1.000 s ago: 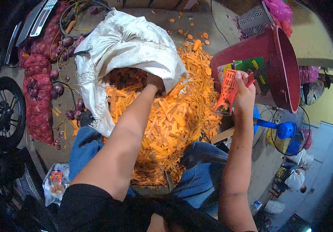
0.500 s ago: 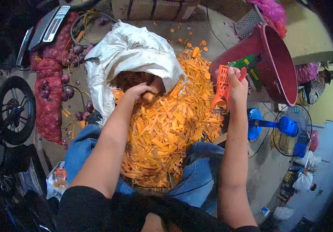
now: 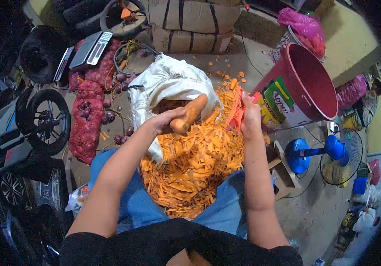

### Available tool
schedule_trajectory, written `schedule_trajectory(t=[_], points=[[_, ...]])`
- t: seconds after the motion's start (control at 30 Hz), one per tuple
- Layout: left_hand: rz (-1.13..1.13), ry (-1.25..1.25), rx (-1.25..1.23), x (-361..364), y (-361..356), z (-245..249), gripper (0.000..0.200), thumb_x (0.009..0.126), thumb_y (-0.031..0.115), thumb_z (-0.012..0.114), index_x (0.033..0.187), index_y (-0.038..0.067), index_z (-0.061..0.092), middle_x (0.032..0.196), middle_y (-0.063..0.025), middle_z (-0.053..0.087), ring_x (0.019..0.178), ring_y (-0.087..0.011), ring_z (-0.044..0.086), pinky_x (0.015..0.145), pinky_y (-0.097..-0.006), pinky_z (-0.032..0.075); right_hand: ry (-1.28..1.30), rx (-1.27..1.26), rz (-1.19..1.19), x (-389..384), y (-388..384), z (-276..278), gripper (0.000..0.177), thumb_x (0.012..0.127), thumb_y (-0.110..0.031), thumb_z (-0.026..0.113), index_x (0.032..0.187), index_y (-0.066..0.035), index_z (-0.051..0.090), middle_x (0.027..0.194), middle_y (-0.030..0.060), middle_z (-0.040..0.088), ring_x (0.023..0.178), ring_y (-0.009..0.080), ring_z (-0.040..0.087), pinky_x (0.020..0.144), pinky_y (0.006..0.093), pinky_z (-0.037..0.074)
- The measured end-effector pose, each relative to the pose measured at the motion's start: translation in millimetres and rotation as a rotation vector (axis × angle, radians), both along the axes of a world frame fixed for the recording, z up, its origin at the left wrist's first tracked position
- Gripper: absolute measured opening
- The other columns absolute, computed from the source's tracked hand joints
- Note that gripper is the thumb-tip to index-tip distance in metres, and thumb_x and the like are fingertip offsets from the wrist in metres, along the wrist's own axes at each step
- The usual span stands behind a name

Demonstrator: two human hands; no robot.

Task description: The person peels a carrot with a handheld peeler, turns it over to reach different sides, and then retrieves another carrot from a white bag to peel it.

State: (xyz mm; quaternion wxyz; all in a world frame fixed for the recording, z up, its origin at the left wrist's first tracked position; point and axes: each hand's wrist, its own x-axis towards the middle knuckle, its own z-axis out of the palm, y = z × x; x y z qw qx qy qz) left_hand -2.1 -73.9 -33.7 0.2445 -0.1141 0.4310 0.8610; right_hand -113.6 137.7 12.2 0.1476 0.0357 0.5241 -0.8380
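Orange carrot [image 3: 191, 113] is clasped in the left hand [image 3: 164, 122]; just right of it, the right hand [image 3: 249, 117] grips a plastic slicer [image 3: 235, 113]. A slip could drag skin across its blade.

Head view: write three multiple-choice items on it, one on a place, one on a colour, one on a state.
1. Where is the red bucket? A) right of the sack B) on the person's lap C) under the wheel
2. What colour is the sack? A) blue B) white C) black
3. How is the carrot? A) lying on the floor B) cut into rings C) whole, gripped in the left hand
1 A: it shows past the right hand, which holds the orange tool. 2 B: its cloth is white. 3 C: fingers wrap its lower end.
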Motion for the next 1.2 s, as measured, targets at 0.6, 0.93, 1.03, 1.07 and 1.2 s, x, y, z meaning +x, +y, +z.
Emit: schedule_trajectory(t=[0.6,0.93,1.03,1.07,1.2], points=[[0.367,-0.247,0.281,30,41,15,0.046,0.080,0.044,0.034,0.103,0.005,0.041,0.081,-0.0115,0.054,0.070,-0.0211,0.055,0.061,-0.0342,0.047,0.100,0.102,-0.104,30,-50,-39,0.021,0.082,-0.021,0.044,0.070,-0.004,0.050,0.063,0.0003,0.049,0.054,0.0079,0.045,0.049,0.0238,0.037],[0.252,-0.212,0.235,4,48,7,0.041,0.082,0.035,0.035,0.110,0.006,0.039,0.103,-0.0089,0.049,0.090,-0.0185,0.051,0.078,-0.0317,0.042,0.140,0.215,-0.144,21,-53,-43,0.019,0.081,-0.018,0.044,0.068,-0.005,0.046,0.059,-0.0019,0.043,0.050,0.0057,0.037,0.046,0.0224,0.032],[0.297,-0.261,0.261,-1,58,-4,0.037,0.082,0.037,0.033,0.100,0.006,0.044,0.079,-0.0089,0.054,0.060,-0.0181,0.054,0.054,-0.0310,0.047,0.079,0.260,-0.199,23,-51,-27,0.019,0.081,-0.018,0.045,0.068,-0.005,0.046,0.058,-0.0037,0.042,0.050,0.0046,0.035,0.046,0.0218,0.032],[0.301,-0.265,0.265,-2,58,-9,0.037,0.082,0.037,0.033,0.100,0.006,0.044,0.079,-0.0089,0.054,0.060,-0.0181,0.054,0.054,-0.0310,0.047,0.076,0.264,-0.195,26,-51,-26,0.019,0.081,-0.018,0.045,0.068,-0.005,0.046,0.058,-0.0037,0.042,0.050,0.0046,0.035,0.046,0.0218,0.032],[0.307,-0.247,0.238,-7,63,-5,0.037,0.084,0.036,0.027,0.101,0.007,0.044,0.083,-0.0076,0.054,0.067,-0.0148,0.053,0.060,-0.0292,0.045,0.210,0.255,-0.161,52,-62,-15,0.021,0.081,-0.019,0.044,0.069,-0.002,0.047,0.060,-0.0009,0.046,0.054,0.0067,0.040,0.048,0.0229,0.035]])
